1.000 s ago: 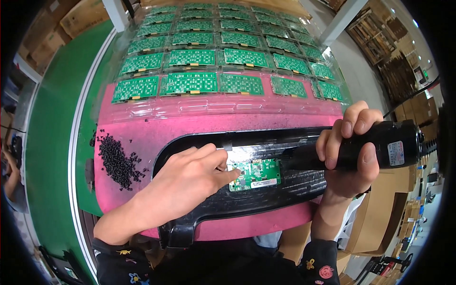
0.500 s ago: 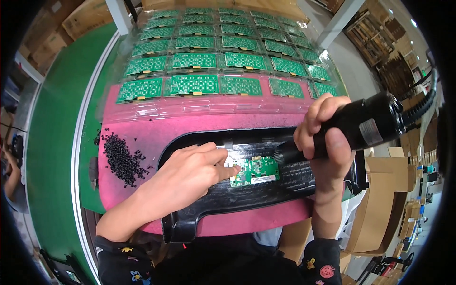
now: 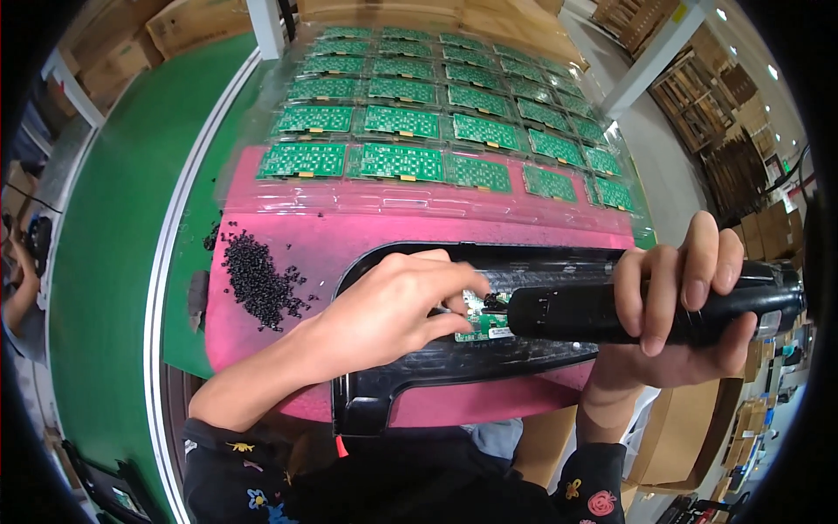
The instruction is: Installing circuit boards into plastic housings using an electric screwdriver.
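My right hand is wrapped round a black cylindrical electric screwdriver, held nearly level with its tip pointing left. That tip is over a small green circuit board, which lies inside a long black plastic housing. My left hand reaches over the housing from the left. Its thumb and forefinger are apart on either side of the tip, the forefinger slightly blurred. Small dark bits at the tip are too small to make out. The screwdriver and my fingers hide much of the board.
A heap of tiny black parts, apparently screws, lies left on the pink mat. Beyond the housing, clear plastic trays hold rows of green circuit boards. An open cardboard box stands at lower right.
The screwdriver has tipped from slanting to nearly level, its tip now over the board. My left fingers have lifted off the board to beside that tip. The whole view has shifted slightly.
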Demonstrator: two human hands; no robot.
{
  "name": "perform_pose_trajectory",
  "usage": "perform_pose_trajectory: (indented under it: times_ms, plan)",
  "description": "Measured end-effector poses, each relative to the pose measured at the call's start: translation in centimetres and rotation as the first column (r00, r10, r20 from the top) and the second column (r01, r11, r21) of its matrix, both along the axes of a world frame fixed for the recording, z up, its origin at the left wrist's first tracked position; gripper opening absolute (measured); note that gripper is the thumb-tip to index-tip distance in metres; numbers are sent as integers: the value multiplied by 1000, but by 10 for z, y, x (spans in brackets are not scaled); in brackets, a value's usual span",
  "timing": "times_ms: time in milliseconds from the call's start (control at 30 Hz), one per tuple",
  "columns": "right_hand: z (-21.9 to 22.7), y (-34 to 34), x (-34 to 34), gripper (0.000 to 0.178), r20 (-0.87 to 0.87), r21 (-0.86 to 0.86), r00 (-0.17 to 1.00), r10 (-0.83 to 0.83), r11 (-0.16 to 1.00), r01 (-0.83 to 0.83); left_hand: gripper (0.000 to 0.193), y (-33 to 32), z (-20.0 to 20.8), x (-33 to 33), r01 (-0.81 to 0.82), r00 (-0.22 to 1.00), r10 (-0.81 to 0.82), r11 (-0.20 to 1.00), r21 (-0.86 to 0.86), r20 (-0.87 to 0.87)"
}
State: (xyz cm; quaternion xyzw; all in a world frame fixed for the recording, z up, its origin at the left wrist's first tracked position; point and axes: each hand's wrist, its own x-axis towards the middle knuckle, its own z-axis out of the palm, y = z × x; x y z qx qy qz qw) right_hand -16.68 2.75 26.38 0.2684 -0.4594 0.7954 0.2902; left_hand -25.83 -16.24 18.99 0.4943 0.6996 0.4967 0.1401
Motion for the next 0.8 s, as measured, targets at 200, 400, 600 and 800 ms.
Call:
perform_pose_trajectory:
  times_ms: [200,400,600,800]
  plan:
    - [-6,-6,-4,28,5,11,1000,17,1000,-17,38,-2,-1,-3,-22,993,5,990,140,116]
    - [-12,-9,-4,30,7,-16,1000,-25,1000,25,36,0,-2,-2,-25,996,18,995,94,82]
    - [-19,-2,-5,31,23,-25,999,39,999,-39,36,0,0,-7,11,966,-17,1000,23,257]
    - [-30,-14,-8,38,259,213,931,-258,955,205,29,-16,-6,-14,8,970,-89,943,-334,-228]
